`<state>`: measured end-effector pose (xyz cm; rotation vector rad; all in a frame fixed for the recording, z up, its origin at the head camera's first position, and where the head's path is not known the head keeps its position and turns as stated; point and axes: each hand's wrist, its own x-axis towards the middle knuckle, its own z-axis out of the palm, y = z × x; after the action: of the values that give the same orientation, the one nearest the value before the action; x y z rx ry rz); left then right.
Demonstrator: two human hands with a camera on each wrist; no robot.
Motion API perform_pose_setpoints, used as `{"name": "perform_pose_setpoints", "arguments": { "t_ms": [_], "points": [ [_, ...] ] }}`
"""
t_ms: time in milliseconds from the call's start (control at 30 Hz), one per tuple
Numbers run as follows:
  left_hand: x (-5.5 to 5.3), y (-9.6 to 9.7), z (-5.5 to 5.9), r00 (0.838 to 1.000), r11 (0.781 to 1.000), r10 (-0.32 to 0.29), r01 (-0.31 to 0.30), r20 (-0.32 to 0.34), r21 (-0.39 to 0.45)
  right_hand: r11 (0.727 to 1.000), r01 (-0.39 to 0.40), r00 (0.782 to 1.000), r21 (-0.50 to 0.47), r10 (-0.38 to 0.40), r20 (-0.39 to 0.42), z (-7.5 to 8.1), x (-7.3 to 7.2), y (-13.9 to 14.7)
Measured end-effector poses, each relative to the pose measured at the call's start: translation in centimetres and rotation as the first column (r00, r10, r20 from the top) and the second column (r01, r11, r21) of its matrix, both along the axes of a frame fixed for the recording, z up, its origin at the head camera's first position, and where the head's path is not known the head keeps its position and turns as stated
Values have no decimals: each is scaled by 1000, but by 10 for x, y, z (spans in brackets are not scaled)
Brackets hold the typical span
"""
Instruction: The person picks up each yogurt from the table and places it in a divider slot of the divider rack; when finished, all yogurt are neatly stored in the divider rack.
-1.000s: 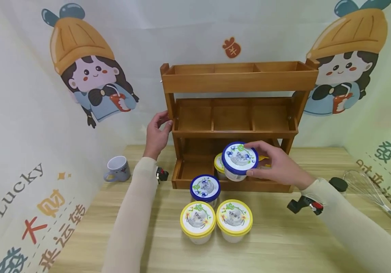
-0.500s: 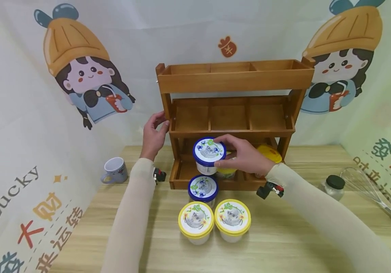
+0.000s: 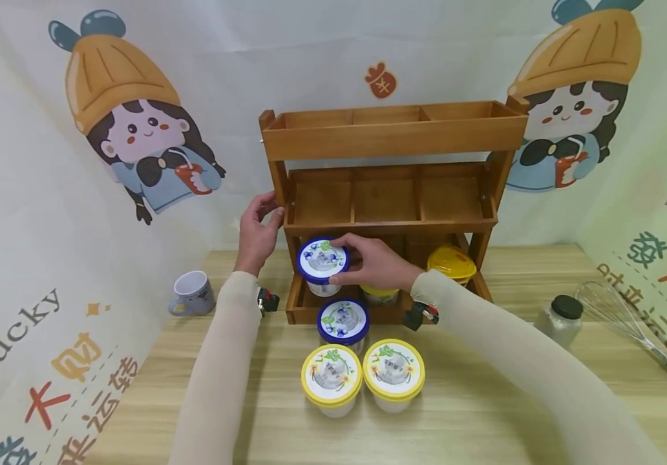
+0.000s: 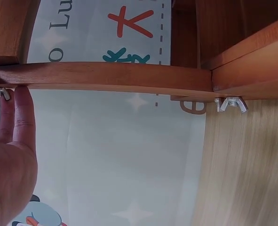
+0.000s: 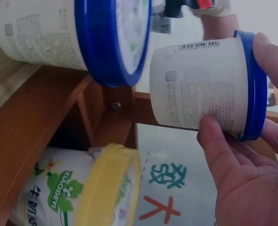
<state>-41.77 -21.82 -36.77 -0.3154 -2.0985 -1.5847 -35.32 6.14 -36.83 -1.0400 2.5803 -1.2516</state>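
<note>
Tub (image 3: 323, 261) with blue lid, pinched in the right hand's grip (image 3: 379, 261), has shifted leftward to the rack's (image 3: 391, 139) lower-left compartment (image 3: 304, 314), apparently not yet released, while the left hand (image 3: 258, 232) touches the upright (image 3: 278, 177).

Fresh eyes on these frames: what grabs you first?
Probably the brown three-tier wooden rack mid-frame in the head view, where the right hand holds a blue-lidded tub by the left end of the bottom tier. Next, two yellow-lidded tubs side by side on the table in front. Behind, two big cartoon figures in orange hats flank the rack on the pale backdrop.
</note>
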Motion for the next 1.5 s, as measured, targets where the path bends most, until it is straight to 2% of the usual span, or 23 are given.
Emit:
{"name": "perform_pose_setpoints", "arguments": {
  "t_ms": [133, 167, 367, 633, 867, 1133, 1333, 1500],
  "points": [
    [-1, -3, 1, 1000, 1000, 2, -2, -4, -7, 997, 13, 1000, 70, -11, -26, -2, -6, -11],
    [-5, -5, -2, 1000, 1000, 2, -2, -13, -7, 996, 22, 999, 83, -20, -30, -2, -8, -13],
    [-4, -5, 0, 1000, 1000, -15, 15, -16, 14, 986, 75, 997, 152, -72, -25, -8, -15, -29],
    [0, -6, -4, 1000, 1000, -11, 11, -22, 15, 953, 43, 997, 301, -21, -76, -23, -18, -41],
    [1, -4, -2, 1000, 1000, 5, -5, 4, 8, 918, -2, 999, 397, 20, -40, -26, -18, -44],
    [-3, -2, -1, 1000, 1000, -8, 8, 9, 20, 906, 1, 1000, 424, 9, -21, -21, -14, -45],
    [-2, -3, -2, 999, 1000, -30, 30, -12, 8, 923, 38, 998, 383, -19, -54, -17, -15, -43],
    [-3, -5, -3, 1000, 1000, -27, 27, -6, 11, 941, 36, 998, 336, -19, -54, -14, -14, -40]
  ]
}}
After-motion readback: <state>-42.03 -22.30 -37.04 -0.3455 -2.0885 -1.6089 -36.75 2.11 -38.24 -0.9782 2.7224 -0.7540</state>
